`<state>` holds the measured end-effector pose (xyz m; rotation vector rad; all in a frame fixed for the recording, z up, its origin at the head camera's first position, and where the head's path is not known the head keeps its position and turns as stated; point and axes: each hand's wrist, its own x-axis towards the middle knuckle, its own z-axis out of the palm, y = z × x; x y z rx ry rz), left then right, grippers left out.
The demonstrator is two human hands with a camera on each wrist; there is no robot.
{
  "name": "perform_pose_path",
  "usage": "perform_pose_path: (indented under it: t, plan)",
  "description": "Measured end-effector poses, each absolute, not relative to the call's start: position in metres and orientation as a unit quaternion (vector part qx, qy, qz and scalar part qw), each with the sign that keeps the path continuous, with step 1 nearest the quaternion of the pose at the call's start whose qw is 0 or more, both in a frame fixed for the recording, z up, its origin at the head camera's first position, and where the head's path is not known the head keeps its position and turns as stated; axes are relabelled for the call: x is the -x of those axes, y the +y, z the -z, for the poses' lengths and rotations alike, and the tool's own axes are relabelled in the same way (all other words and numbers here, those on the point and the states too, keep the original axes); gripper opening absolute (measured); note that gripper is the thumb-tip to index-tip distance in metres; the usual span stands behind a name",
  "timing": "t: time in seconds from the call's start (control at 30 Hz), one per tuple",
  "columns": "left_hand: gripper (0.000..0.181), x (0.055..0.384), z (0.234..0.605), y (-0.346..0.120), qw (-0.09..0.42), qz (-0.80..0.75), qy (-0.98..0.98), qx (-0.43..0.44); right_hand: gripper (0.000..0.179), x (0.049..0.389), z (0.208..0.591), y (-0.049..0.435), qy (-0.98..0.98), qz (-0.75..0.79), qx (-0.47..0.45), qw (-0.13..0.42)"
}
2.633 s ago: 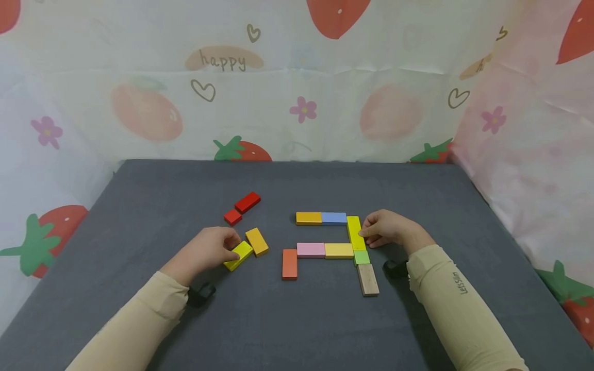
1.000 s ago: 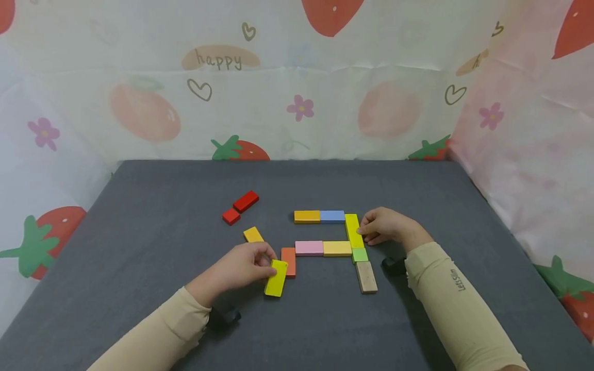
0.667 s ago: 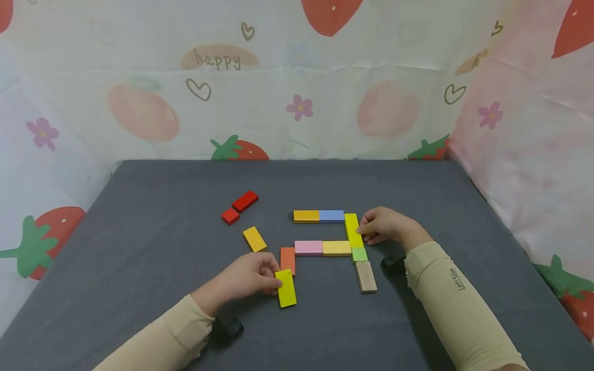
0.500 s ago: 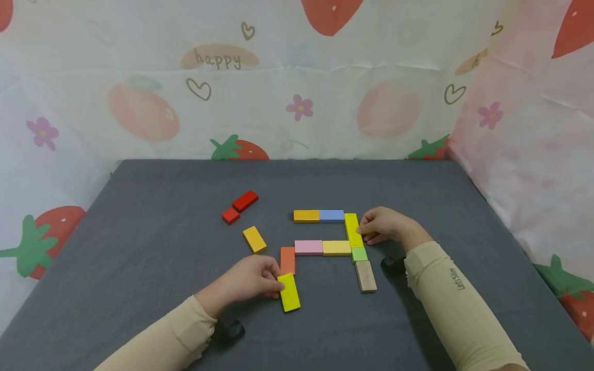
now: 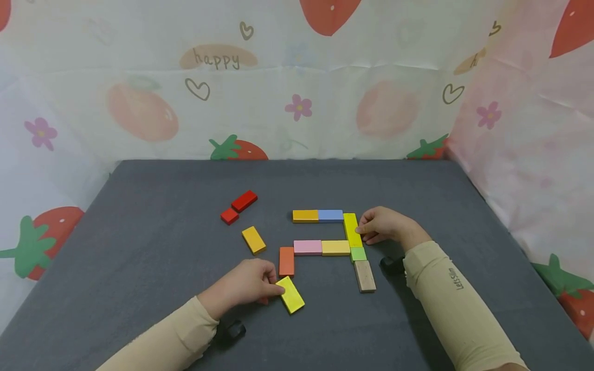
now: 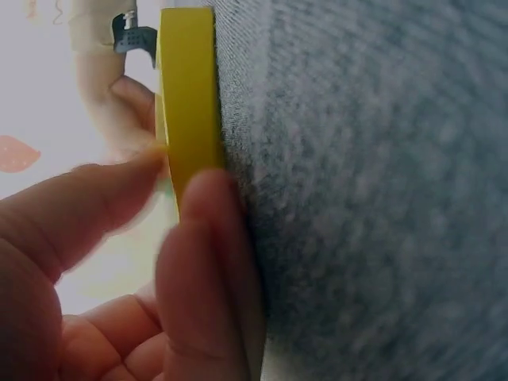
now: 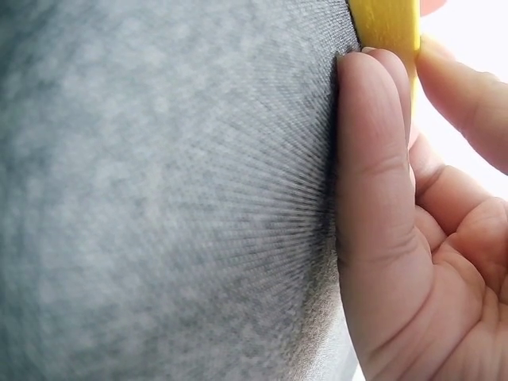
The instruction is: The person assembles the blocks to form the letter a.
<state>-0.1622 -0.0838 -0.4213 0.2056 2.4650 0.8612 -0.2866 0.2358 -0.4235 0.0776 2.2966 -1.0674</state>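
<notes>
My left hand (image 5: 247,282) pinches a bright yellow block (image 5: 292,297) between thumb and fingers. That block lies slanted on the cloth, its far corner close to the near end of an orange block (image 5: 286,261). In the left wrist view the thumb is on the face of the yellow block (image 6: 188,87) and the fingertips are on its edge. My right hand (image 5: 387,226) pinches another bright yellow block (image 5: 352,230), thumb on top, fingertips at its right side. It joins a blue block (image 5: 330,216) and a small green block (image 5: 358,254).
An amber block (image 5: 304,216) adjoins the blue one. Pink (image 5: 307,248) and pale yellow (image 5: 335,248) blocks form a row between orange and green. A plain wooden block (image 5: 365,276) abuts the green. Loose at left lie two red blocks (image 5: 244,201) and one amber block (image 5: 253,240).
My left hand has carried its yellow block from beside the loose amber block rightward and nearer, below the orange block, turning it on the way. My right hand has stayed in place.
</notes>
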Motion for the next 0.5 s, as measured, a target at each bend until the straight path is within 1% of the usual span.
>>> perform_pose_path:
  t: [0.5]
  plan:
    - [0.033,0.1629,0.4231,-0.0795,0.225,-0.267,0.928,-0.129,0.014,0.2861,0.4223,0.2365,0.867,0.397,-0.023,0.301]
